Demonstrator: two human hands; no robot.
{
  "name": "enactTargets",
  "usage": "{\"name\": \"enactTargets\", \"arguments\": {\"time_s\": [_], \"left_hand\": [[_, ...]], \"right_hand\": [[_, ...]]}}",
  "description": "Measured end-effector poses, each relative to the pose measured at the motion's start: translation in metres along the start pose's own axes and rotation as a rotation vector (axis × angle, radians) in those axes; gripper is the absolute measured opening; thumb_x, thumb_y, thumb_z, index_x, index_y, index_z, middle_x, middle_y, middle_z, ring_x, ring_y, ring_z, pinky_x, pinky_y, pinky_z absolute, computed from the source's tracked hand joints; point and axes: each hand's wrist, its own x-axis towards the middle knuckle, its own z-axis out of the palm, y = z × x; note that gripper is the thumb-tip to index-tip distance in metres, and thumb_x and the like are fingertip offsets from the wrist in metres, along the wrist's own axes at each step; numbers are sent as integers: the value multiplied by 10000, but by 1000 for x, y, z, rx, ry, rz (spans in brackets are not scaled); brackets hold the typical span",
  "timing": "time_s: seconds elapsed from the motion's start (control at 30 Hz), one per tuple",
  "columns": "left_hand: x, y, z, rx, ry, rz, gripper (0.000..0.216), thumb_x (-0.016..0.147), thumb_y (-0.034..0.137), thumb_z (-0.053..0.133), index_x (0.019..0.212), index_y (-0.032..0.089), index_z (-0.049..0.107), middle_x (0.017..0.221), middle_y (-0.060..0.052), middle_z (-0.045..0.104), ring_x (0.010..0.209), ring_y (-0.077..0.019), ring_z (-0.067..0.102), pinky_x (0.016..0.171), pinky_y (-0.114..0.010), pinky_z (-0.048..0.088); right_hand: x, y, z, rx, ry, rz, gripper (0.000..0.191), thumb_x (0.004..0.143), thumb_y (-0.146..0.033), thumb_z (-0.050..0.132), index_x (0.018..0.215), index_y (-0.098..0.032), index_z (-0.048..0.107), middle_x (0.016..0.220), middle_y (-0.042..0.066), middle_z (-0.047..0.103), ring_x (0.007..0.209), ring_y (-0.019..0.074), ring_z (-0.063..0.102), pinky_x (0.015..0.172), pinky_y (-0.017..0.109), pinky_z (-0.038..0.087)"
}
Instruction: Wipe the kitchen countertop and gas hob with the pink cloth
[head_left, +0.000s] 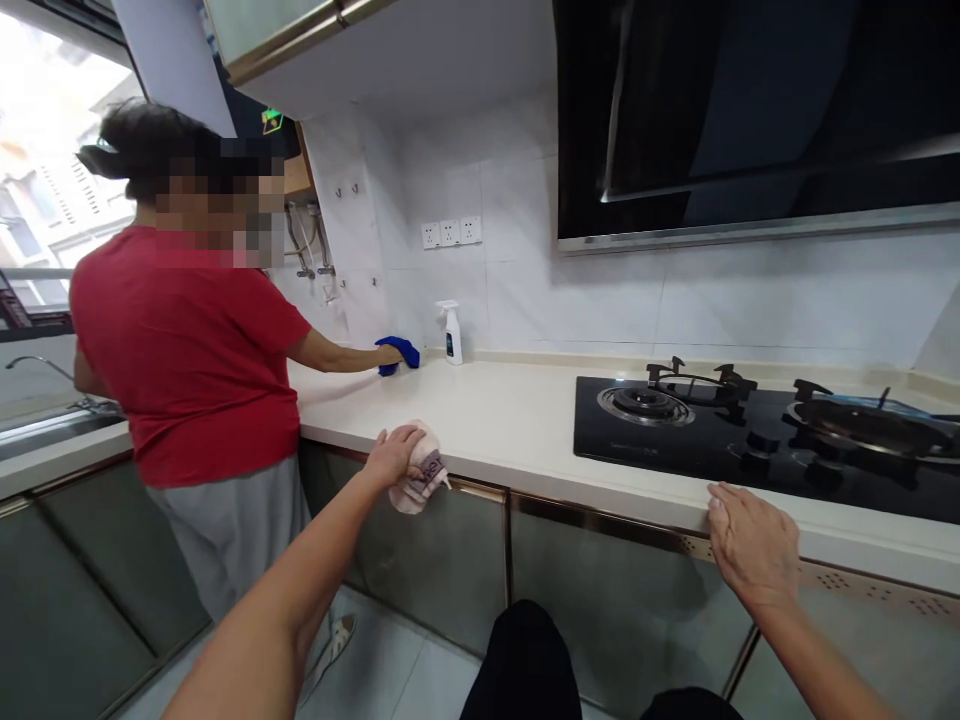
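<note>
A bare left forearm lay closest, reaching up beside a knee in black trousers (521, 665) toward the front edge of a long, cream-white, smooth-topped counter (517, 400). From where I stood, everything turned on a crumpled, pale pink fabric cloth with dark lettering (420, 490): it sat under and just to the right of the left hand (394, 458), its longer way running down over the edge, crosswise to the counter. That grip was clamped on the cloth, fingers over its top. The right hand (754, 545) was well apart from it, fingers together on the edge before a black glass gas hob (705, 440); its palm was hidden, so I couldn't tell whether it held anything. Beyond the cloth, a co-worker in a red short-sleeved shirt (202, 340) pressed a deep-blue cloth (401, 352) near a white plastic spray bottle (452, 335).
</note>
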Motion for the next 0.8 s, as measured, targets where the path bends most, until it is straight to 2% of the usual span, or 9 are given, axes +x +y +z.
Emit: {"name": "enactTargets", "arguments": {"time_s": [0.07,0.13,0.23,0.33,0.53,0.6,0.63,0.7,0.8], "left_hand": [[0,-2,-6,26,-19,-24,778,730,230,851,1442,260,538,1582,-167,508,1450,-400,460,1147,-610,366],[0,5,-9,43,-23,-17,723,743,227,836,1411,251,559,1552,-165,531,1413,-403,479,1109,-576,400],[1,36,-9,43,-5,44,628,800,331,821,1373,244,579,1510,-160,555,1352,-390,504,1080,-547,413],[2,92,-3,8,40,144,623,837,519,796,1358,254,581,1469,-141,567,1335,-367,486,1086,-529,390],[5,241,17,-75,161,296,763,788,765,735,1327,244,590,1392,-137,572,1296,-360,475,1112,-556,340],[7,272,24,-91,253,331,800,789,817,686,1310,217,596,1362,-159,578,1280,-375,484,1105,-580,342],[9,280,28,-88,297,358,806,797,819,675,1311,204,596,1346,-168,583,1273,-379,492,1095,-578,353],[12,280,33,-64,352,450,793,826,776,681,1346,187,581,1333,-178,594,1270,-376,509,1067,-550,383],[16,246,35,-42,300,570,780,845,696,726,1429,213,542,1397,-165,592,1290,-351,528,1062,-498,399]], "right_hand": [[2,-3,0,-3,6,8,360,1062,-320,391,1207,-164,681,1200,111,745,1069,278,621,991,423,391],[3,-7,0,-18,13,36,346,1053,-322,403,1178,-168,686,1169,107,748,1017,280,610,976,423,380],[5,-10,0,-40,8,67,339,1051,-333,403,1139,-172,688,1126,105,746,965,282,594,957,423,369],[6,-11,-1,-45,-12,73,354,1059,-341,388,1134,-169,688,1092,108,737,960,283,596,947,421,366],[3,-6,-1,-71,11,42,373,1070,-347,371,1119,-167,693,1035,111,733,894,274,591,905,423,375],[1,-2,1,-70,15,23,383,1072,-349,363,1135,-168,695,1038,109,734,896,272,594,908,420,377],[0,0,1,-67,14,15,389,1073,-350,359,1149,-168,694,1052,108,736,908,272,597,919,421,377],[-2,5,2,-59,3,0,402,1078,-355,349,1184,-170,690,1094,104,741,945,275,606,942,423,380],[-3,10,2,-47,-28,-22,426,1087,-365,327,1227,-169,679,1152,105,741,1011,277,615,964,427,388]]}}
